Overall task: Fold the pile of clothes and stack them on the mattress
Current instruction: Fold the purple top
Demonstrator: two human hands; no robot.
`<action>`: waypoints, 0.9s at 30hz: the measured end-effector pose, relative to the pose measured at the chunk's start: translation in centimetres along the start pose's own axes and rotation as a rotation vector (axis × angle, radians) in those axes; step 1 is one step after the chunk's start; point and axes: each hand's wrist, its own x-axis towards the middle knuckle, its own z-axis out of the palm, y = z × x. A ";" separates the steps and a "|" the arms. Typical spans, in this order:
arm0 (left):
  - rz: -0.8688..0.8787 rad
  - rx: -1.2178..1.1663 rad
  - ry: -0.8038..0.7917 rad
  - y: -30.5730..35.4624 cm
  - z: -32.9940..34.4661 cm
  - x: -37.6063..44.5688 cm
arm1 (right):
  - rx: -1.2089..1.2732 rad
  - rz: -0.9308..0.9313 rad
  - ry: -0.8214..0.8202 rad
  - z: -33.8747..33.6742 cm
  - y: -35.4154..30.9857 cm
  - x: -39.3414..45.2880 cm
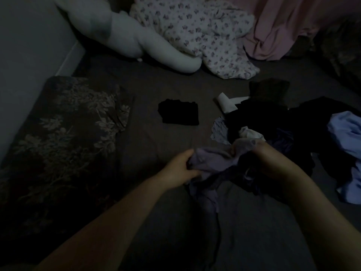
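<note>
The room is dim. A crumpled lavender garment (212, 163) lies bunched on the dark mattress (148, 145) in front of me. My left hand (180, 169) grips its left edge, and my right hand (273, 163) grips its right side, fingers curled into the cloth. Just right of my hands spreads the unfolded pile of clothes (283, 122), mostly dark pieces with a light blue garment (347, 133) at the far right. One folded black garment (178, 114) lies flat on the mattress beyond my left hand.
A dark floral pillow (64, 137) fills the left side by the wall. At the back lie a white body pillow (125, 34), a floral blanket (205, 36) and pink fabric (283, 28). A white rolled piece (226, 103) sits at the pile's far edge.
</note>
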 end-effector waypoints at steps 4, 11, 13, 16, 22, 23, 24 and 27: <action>0.113 0.162 0.023 0.5 -0.4 -0.2 | -0.506 0.058 -0.062 -1.8 0.4 -0.6; 0.303 0.365 0.096 3.8 0.9 0.3 | -0.575 -0.250 -0.104 3.2 -0.1 0.1; 0.248 0.290 0.134 4.0 0.2 0.2 | -0.572 -0.279 -0.085 3.3 -0.4 0.1; 0.115 0.503 0.011 2.4 -0.9 0.2 | -0.442 -0.341 -0.123 3.1 -1.3 -0.8; -0.123 0.471 -0.217 -3.0 0.2 -0.7 | 0.083 -0.342 -0.038 1.5 -3.4 -2.5; -0.112 0.454 -0.214 -3.5 0.4 -1.0 | 0.136 -0.342 -0.021 0.9 -3.7 -2.6; -0.101 0.461 -0.217 -3.9 0.6 -1.2 | 0.180 -0.336 0.009 0.3 -3.9 -2.8; -0.080 0.645 -0.340 -3.9 0.7 -1.5 | 0.296 -0.287 0.157 -1.3 -3.7 -2.7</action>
